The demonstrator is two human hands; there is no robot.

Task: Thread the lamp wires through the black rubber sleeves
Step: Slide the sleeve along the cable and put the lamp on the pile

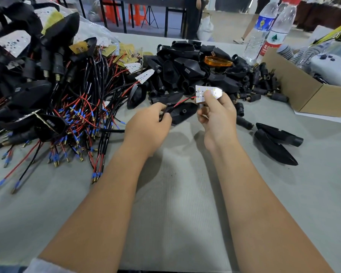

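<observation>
My right hand (218,117) pinches a small white LED board (207,93) between thumb and fingers above the grey table. A red and a black wire (182,101) run left from the board. My left hand (149,123) pinches those wires where they meet a black rubber sleeve (182,113), which lies between both hands. How far the wires go into the sleeve is hidden behind my left fingers.
A tangle of wired lamps with blue-tipped leads (71,119) fills the left. A heap of black sleeves (187,64) with an orange lens (218,61) lies behind. Two sleeves (276,142) rest at right, beside a cardboard box (295,89) and water bottles (274,30).
</observation>
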